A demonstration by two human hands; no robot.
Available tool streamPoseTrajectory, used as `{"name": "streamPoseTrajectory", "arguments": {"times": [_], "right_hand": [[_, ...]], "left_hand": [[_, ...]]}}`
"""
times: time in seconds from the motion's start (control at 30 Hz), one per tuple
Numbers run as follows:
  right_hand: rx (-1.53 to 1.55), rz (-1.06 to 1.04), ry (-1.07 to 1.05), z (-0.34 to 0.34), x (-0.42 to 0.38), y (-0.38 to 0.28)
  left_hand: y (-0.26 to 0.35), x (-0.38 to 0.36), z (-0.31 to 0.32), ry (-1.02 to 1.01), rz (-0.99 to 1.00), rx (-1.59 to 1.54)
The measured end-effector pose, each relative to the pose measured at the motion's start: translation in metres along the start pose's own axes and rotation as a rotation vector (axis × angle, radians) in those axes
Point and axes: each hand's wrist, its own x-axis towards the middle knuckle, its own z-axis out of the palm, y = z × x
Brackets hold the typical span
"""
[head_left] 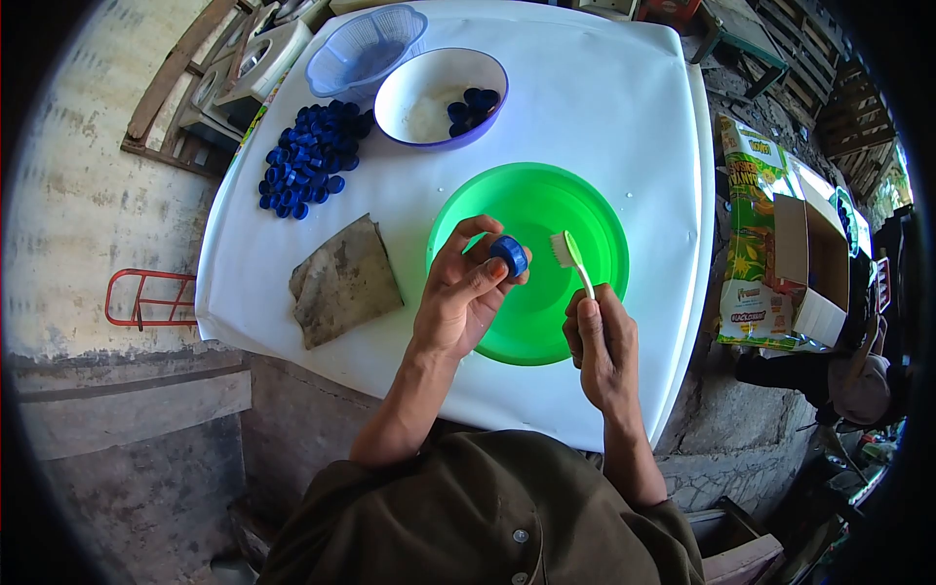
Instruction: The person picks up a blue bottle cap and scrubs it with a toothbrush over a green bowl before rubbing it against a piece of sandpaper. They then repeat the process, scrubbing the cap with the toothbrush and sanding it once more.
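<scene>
White covering lay over the tabletop [575, 88], outdoors-style clutter around its edges. Nearest: right hand [606, 351] in a closed fist around the handle of a toothbrush [573, 252], bristles facing left. Left hand [458, 294] partly curled, palm turned up, pinching a blue cap [508, 255] between thumb and fingers. Cap sat above the green basin [526, 195], just left of the bristles and apart from them. Left of the basin, a stained scrap [347, 278] lay flat; material unclear. Farther up, loose heap of blue caps [307, 161]; beside it a white-and-purple bowl [409, 93] with several more blue pieces inside. Behind that bowl, a pale blue basket [366, 44]. Off the right edge: an opened cardboard box [814, 258].
</scene>
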Motion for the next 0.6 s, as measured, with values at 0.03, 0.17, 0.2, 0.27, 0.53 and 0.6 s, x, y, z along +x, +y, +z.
{"name": "streamPoseTrajectory", "arguments": {"times": [0.03,0.17,0.2,0.27,0.53,0.6], "right_hand": [[-0.008,-0.028,0.0,0.002,-0.001,0.001],[-0.098,-0.127,-0.031,0.007,-0.008,-0.005],[-0.139,-0.141,-0.048,0.008,-0.01,-0.005],[-0.198,-0.24,-0.037,0.015,-0.01,-0.006],[-0.25,-0.28,-0.014,0.02,-0.007,-0.003],[-0.22,-0.213,-0.002,0.019,-0.004,0.001]], "left_hand": [[-0.001,0.001,0.0,-0.012,-0.01,-0.046],[-0.002,0.0,0.007,-0.014,0.011,-0.099],[-0.003,0.0,0.008,-0.008,0.013,-0.113],[-0.004,0.0,0.009,-0.037,0.026,-0.11],[-0.006,0.0,0.019,-0.046,0.147,0.015],[-0.007,0.0,0.014,-0.065,0.148,0.002]]}}
